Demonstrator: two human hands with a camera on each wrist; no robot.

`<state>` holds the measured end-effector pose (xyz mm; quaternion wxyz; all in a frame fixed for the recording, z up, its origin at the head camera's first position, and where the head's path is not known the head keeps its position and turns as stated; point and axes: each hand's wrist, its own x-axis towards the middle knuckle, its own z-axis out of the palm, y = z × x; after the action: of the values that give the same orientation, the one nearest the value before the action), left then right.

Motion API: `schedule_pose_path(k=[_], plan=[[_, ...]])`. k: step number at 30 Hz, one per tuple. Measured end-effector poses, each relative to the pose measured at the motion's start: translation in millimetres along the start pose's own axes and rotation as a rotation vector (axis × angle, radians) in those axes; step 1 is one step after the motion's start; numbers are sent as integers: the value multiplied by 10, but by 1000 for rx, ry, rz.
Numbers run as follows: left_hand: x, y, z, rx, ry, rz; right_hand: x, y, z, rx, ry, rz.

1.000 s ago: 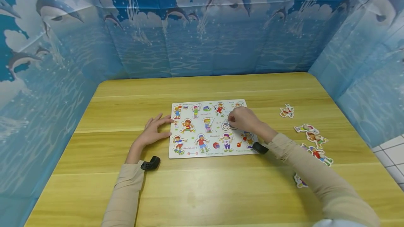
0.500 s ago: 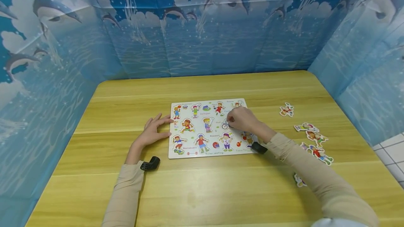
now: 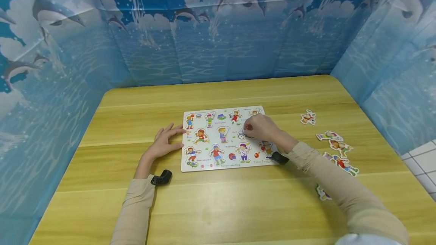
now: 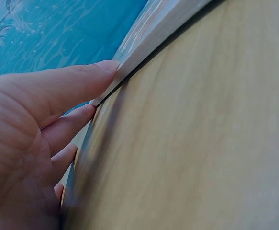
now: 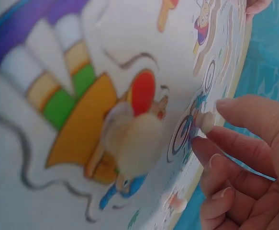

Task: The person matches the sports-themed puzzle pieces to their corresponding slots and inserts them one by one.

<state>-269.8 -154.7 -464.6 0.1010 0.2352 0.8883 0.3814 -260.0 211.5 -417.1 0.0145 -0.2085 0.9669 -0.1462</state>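
Note:
A white puzzle board [image 3: 206, 153] printed with cartoon athletes lies in the middle of the table. My left hand [image 3: 162, 144] has its fingers extended and spread; in the left wrist view, the thumb [image 4: 94, 79] touches the board's side edge. Over the right part of the board, my right hand [image 3: 263, 128] bends its fingers and pinches the pale knob [image 5: 206, 122] of the cyclist puzzle piece [image 5: 178, 136]. That piece lies close against the board and is partly hidden by the hand in the head view. Nearer the right wrist camera is a table-tennis figure with its own knob [image 5: 141, 143].
Loose puzzle pieces are scattered on the right of the table: a footballer [image 3: 308, 117], a reclining figure [image 3: 329, 136], a runner-like figure [image 3: 340, 148], a red-and-blue figure [image 3: 345, 165] and one partly under the right sleeve [image 3: 323, 193]. A dolphin-print curtain [image 3: 218, 56] surrounds the table.
The head view has shifted slightly. Both hands stay almost in place, the left at the board's edge and the right at the cyclist piece.

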Motion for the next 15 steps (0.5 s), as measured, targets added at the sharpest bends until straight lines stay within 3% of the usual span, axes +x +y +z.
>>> schedule_pose_path(k=[15], plan=[[5, -8, 16, -4, 8, 2, -225, 311, -186, -8, 45, 40]])
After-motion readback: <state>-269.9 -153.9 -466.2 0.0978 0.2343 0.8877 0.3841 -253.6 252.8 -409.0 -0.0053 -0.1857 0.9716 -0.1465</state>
